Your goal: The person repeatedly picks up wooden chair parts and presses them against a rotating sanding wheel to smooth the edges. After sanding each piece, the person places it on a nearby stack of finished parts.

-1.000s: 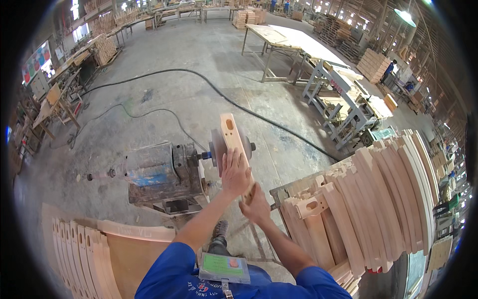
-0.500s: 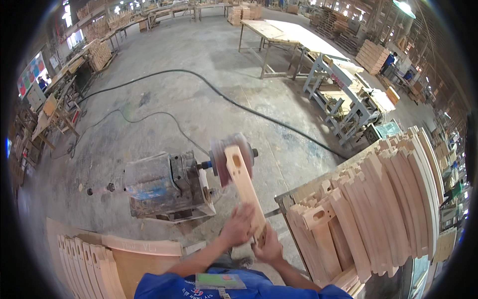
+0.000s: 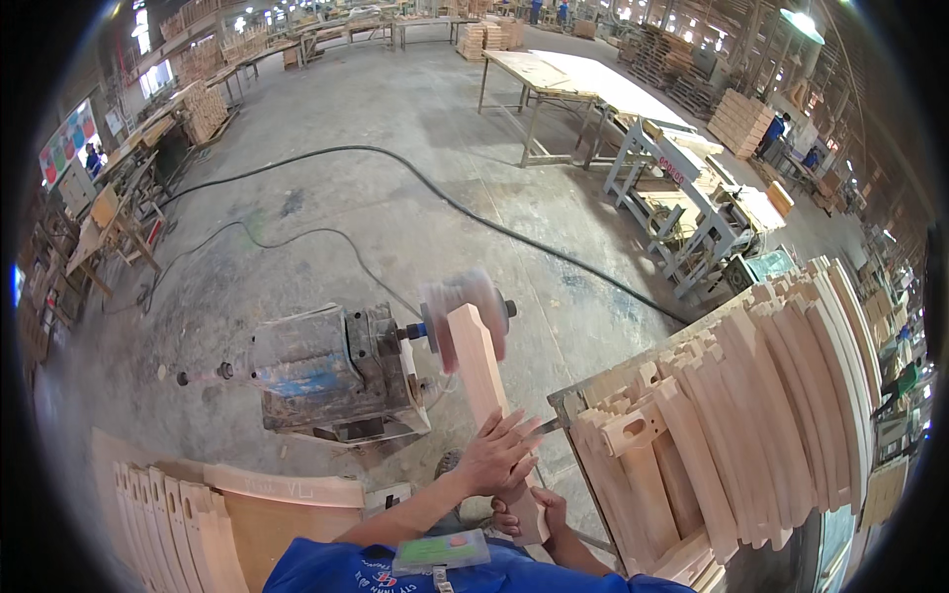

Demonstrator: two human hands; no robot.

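Note:
A long, pale wooden piece (image 3: 480, 366) slants up and away from me, its far end overlapping the blurred sanding wheel (image 3: 463, 306); I cannot tell whether they touch. My left hand (image 3: 497, 455) lies across the middle of the piece, fingers stretched out and spread over it. Close to my body, my right hand (image 3: 539, 514) is closed around the near end, some fingers hidden beneath the wood. The wheel sits on the shaft of a worn, blue-stained motor (image 3: 326, 361) to the left of the piece.
At right, a large stack of curved wooden pieces (image 3: 751, 405) rests on a stand. More slotted pieces (image 3: 173, 514) stand at lower left beside a curved board (image 3: 287, 486). A thick black cable (image 3: 425, 176) crosses the concrete floor. Worktables (image 3: 583, 79) and a grey metal frame (image 3: 672, 188) stand farther off.
The wooden piece has been turned over, so the slot at its far end no longer shows. My left hand has shifted right across it, its fingers more spread. My right hand has moved slightly nearer me.

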